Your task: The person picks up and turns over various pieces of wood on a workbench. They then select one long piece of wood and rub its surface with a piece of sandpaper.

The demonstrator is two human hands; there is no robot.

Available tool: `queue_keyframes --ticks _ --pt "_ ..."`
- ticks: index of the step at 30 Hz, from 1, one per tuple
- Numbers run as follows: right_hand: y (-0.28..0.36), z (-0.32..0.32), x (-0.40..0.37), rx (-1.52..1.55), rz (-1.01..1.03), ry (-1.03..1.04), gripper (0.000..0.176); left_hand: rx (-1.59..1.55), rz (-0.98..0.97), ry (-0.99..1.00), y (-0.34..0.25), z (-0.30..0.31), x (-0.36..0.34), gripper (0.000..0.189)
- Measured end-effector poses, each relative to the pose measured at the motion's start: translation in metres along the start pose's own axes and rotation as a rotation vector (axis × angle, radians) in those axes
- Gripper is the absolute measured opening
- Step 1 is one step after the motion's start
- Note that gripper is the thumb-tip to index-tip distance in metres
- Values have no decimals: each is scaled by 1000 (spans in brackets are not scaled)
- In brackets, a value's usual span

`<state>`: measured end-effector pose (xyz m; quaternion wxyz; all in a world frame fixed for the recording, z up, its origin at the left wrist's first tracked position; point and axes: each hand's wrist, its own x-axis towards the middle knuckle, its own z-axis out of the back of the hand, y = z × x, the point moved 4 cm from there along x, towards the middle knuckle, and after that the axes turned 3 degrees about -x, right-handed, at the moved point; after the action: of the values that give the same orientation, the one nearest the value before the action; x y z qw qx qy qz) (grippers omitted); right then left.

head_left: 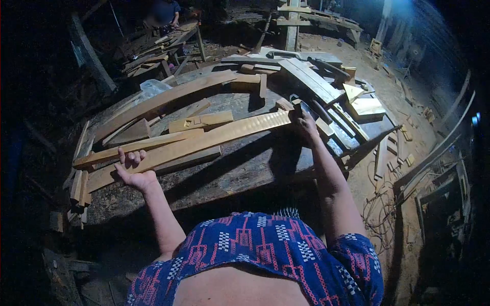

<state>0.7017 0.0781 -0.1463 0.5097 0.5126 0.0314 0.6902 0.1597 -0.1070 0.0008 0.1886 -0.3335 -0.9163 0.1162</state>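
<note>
A long, pale wooden plank (204, 146) slants across the workbench in front of me, with ripple-like bands toward its right end. My left hand (135, 171) is wrapped under the plank near its left end, thumb on the near side and fingertips curling up past the far edge. At the right end, my right hand (305, 126) is closed around the plank, its fingers partly in shadow. A dark metal piece lies right by those fingers; its kind cannot be made out. Just beyond the plank lies a short wooden block (200, 122) with a cut mortise.
The dark workbench (240, 168) carries a curved wooden piece (168, 99), a clear plastic bag (153, 88), long boards (311, 81) and metal tools at the right. Offcuts and cables (380, 214) lie on the ground at right. Another person (166, 15) is at a farther bench.
</note>
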Motion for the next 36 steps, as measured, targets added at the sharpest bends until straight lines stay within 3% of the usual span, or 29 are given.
queue_keyframes --ticks 1,3,4,5,6,8,10,11,12,14,15,16,17,18,19,21,22,23,24,25,26,28,30,32,34,36 --pt "-5 1 0 5 55 -32 25 12 -7 -27 3 -10 -7 46" --pt "31 6 4 -278 -331 23 28 -8 -7 18 2 -2 -1 45" --pt "34 -5 2 -207 -347 -12 27 -35 -13 63 1 -1 4 44" --pt "52 -23 3 -133 -445 140 24 -19 -30 72 -3 -1 6 42" --pt "121 -26 -2 -97 -7 8 26 -27 -44 61 -3 -1 7 42" --pt "200 -67 -18 277 -52 195 39 -1 -39 57 -1 -2 6 42" --pt "298 -77 -36 115 246 368 51 8 -38 43 2 -7 1 42" --pt "324 -80 -48 54 359 339 52 11 -45 23 4 -8 -1 43" --pt "345 -64 -47 60 364 400 53 12 -44 22 4 -8 0 43" --pt "316 -68 -42 109 474 419 51 -10 -31 115 -3 -11 6 43" --pt "276 -74 -29 262 380 414 51 4 -46 115 -4 -14 4 43" --pt "235 -61 -13 87 317 379 49 49 -62 68 -5 -13 3 43" --pt "151 -69 -1 244 80 268 43 40 -51 88 -6 -10 5 43" --pt "109 -42 7 284 -18 203 36 30 -39 108 -4 -5 8 43" --pt "86 -16 13 -45 -54 128 33 14 -26 100 -3 -1 10 43" --pt "-40 -24 14 -9 -203 226 31 52 -39 48 3 0 8 41" --pt "-31 -23 12 -152 -193 190 32 72 -45 1 6 1 7 40" --pt "-17 -20 11 -295 -189 154 32 47 -13 34 10 2 9 39" --pt "26 -14 10 -537 -199 78 32 131 -48 -101 9 -3 4 39" --pt "44 -26 14 -460 -390 190 31 126 -37 -51 10 -1 7 40" --pt "100 -28 17 -311 -450 121 34 124 -23 0 11 2 10 41" --pt "154 -82 10 143 90 88 39 144 -10 48 17 -5 7 42" --pt "280 -104 -7 177 5 282 47 175 3 96 16 -5 7 43" --pt "364 -121 -21 39 362 356 46 69 5 153 19 -12 9 45" --pt "407 -116 -22 24 512 436 50 96 17 175 18 -12 8 45" --pt "382 -111 -19 84 514 427 49 120 57 150 15 -9 10 45"
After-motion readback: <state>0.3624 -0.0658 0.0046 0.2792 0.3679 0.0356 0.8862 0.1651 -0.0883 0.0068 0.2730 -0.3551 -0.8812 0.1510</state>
